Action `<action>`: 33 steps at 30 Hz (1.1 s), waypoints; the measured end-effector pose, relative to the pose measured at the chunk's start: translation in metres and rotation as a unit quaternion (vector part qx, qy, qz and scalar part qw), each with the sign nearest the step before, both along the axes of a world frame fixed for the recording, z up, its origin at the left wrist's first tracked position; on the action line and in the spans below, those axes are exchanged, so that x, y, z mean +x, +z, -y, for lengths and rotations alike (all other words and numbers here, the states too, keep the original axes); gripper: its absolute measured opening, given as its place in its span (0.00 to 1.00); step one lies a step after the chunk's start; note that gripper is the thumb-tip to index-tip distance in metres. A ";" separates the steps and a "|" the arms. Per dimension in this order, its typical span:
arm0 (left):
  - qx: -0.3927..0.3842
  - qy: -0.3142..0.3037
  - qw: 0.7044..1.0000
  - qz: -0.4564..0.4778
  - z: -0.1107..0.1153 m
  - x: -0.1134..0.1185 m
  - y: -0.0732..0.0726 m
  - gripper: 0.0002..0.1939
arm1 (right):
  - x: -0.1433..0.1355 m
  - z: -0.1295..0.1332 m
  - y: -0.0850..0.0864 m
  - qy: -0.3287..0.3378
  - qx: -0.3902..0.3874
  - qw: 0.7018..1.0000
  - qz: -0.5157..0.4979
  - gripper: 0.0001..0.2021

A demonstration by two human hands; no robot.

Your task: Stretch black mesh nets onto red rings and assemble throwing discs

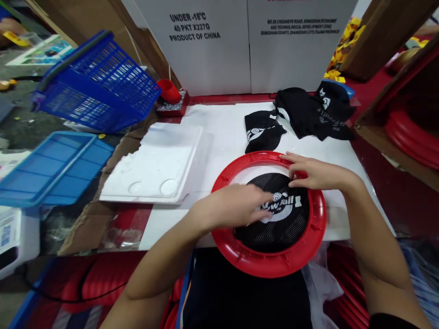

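A red plastic ring [267, 267] lies at the table's near edge, partly over my lap. Inside it is black mesh fabric [270, 237] with white printed lettering; a gap shows between fabric and ring along the top. My left hand [240, 204] reaches across the ring's left side, just over the print, thumb and fingers apart and slightly blurred. At the upper right, my right hand [308, 172] has one finger along the ring's rim, while its thumb and another finger close at the fabric's edge. More black printed fabric pieces [305, 112] lie beyond the ring.
To the left rests a white foam lid [161, 160]. A blue basket [99, 87], a blue tray [51, 169] and a red cup [169, 91] stand farther left. A white carton [219, 59] walls the back. Red rings [411, 132] sit in a box at right.
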State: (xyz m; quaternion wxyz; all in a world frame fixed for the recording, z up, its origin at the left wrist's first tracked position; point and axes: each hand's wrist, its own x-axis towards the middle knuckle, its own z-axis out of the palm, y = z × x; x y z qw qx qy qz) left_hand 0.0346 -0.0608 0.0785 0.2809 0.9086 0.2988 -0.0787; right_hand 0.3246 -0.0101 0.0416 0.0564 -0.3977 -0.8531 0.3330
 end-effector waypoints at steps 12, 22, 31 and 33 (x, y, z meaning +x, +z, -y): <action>0.205 0.111 0.972 0.030 -0.044 0.015 -0.048 0.12 | -0.035 0.005 -0.030 -0.028 0.171 0.983 -0.066 0.08; 0.129 0.143 0.978 0.079 -0.044 0.006 -0.042 0.09 | -0.032 -0.028 -0.044 0.024 0.120 0.987 -0.107 0.22; 0.091 0.184 0.961 0.186 -0.047 0.000 -0.040 0.05 | -0.035 -0.017 -0.037 0.009 0.122 0.983 -0.135 0.08; 0.069 0.189 0.954 0.224 -0.048 0.002 -0.041 0.04 | -0.036 -0.013 -0.031 -0.025 0.105 0.983 -0.146 0.06</action>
